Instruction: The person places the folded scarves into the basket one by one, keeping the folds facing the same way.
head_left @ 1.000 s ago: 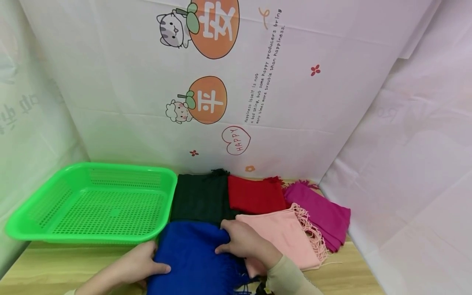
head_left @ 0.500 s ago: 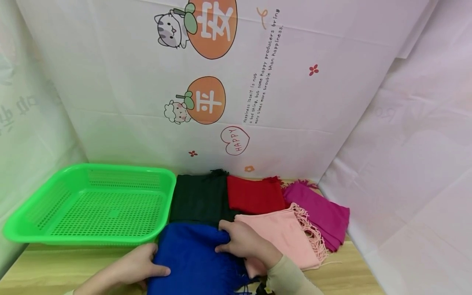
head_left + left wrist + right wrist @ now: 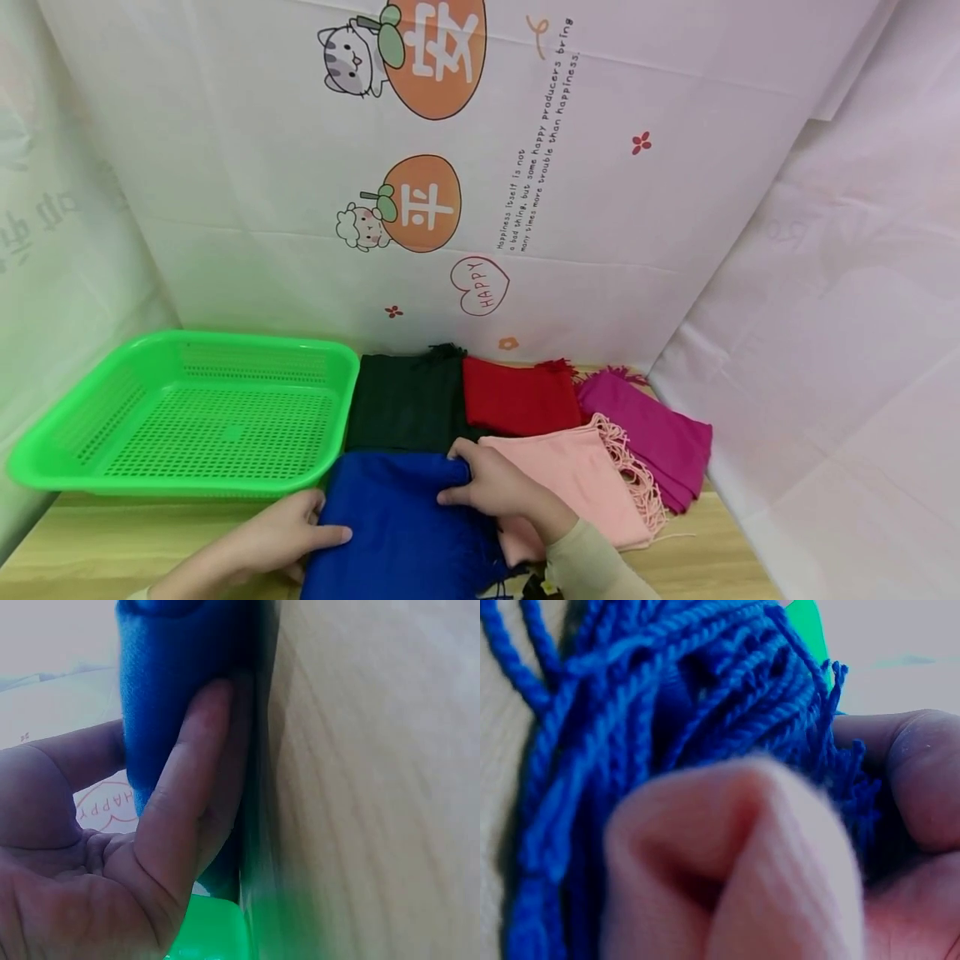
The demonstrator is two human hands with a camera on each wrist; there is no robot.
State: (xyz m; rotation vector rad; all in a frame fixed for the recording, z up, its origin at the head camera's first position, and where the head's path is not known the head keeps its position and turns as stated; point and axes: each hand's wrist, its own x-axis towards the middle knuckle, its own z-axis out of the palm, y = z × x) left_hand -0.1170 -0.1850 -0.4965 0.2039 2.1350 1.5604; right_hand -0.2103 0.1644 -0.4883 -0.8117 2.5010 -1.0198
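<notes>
A folded blue scarf (image 3: 405, 521) with a fringe along its right side lies at the front, between both hands. My left hand (image 3: 277, 533) holds its left edge, thumb on top. In the left wrist view the fingers (image 3: 187, 772) lie against the underside of the blue fold, close by the wooden tabletop. My right hand (image 3: 498, 483) grips the far right part of the scarf, thumb on its upper face. In the right wrist view the twisted blue fringe (image 3: 697, 697) hangs in front of that hand, and a curled finger blurs the foreground.
A green perforated plastic basket (image 3: 225, 483) stands at the left. Behind the blue scarf lie a dark green scarf (image 3: 408, 400) and a red scarf (image 3: 521, 396). To the right are a pink scarf (image 3: 577, 475) and a magenta scarf (image 3: 652, 433). White printed cloth (image 3: 585, 292) walls the table.
Both hands have shifted very slightly forward on the blue scarf, the left thumb a little further onto it. The basket and other scarves stay in place.
</notes>
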